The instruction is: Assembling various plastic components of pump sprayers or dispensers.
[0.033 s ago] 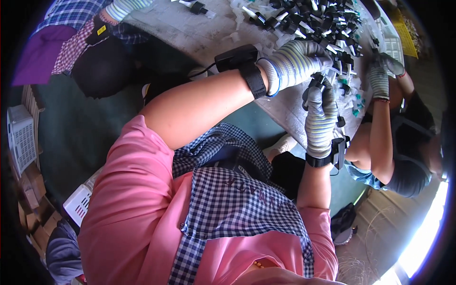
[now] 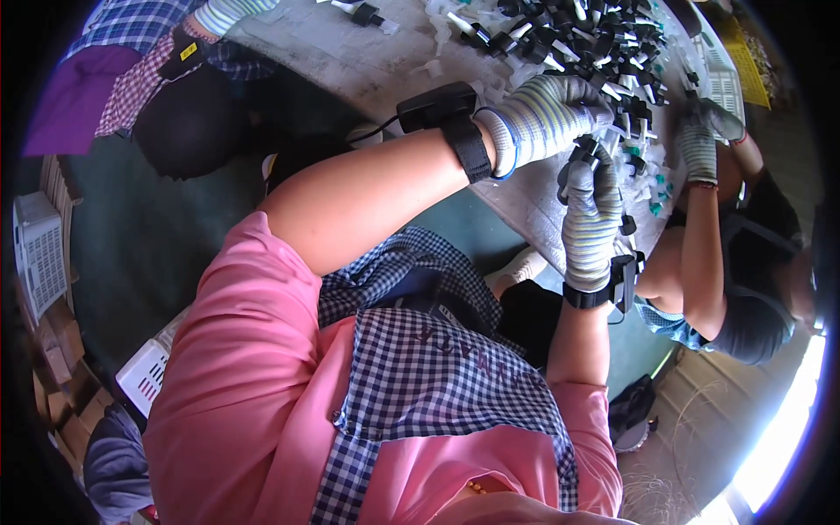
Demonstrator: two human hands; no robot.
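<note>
My left hand [image 2: 544, 121], in a striped knit glove, is closed with its fingertips at the table edge. What it pinches is mostly hidden. My right hand [image 2: 590, 219], in a matching glove, points up from below and grips a black cap [image 2: 584, 154] between thumb and fingers. Both hands' fingertips nearly meet, with something pale and translucent between them. Just beyond lies a heap of black caps with white nozzles [image 2: 604, 44]. Clear plastic pieces and small green bits [image 2: 656, 208] are scattered by the heap's near edge.
The worn grey table [image 2: 350, 66] carries a few loose caps [image 2: 363, 13] at the far left. A co-worker's gloved hands [image 2: 698, 144] work at the right; another's glove [image 2: 229, 13] shows at upper left. A white crate [image 2: 724, 92] and a yellow basket [image 2: 751, 66] stand far right.
</note>
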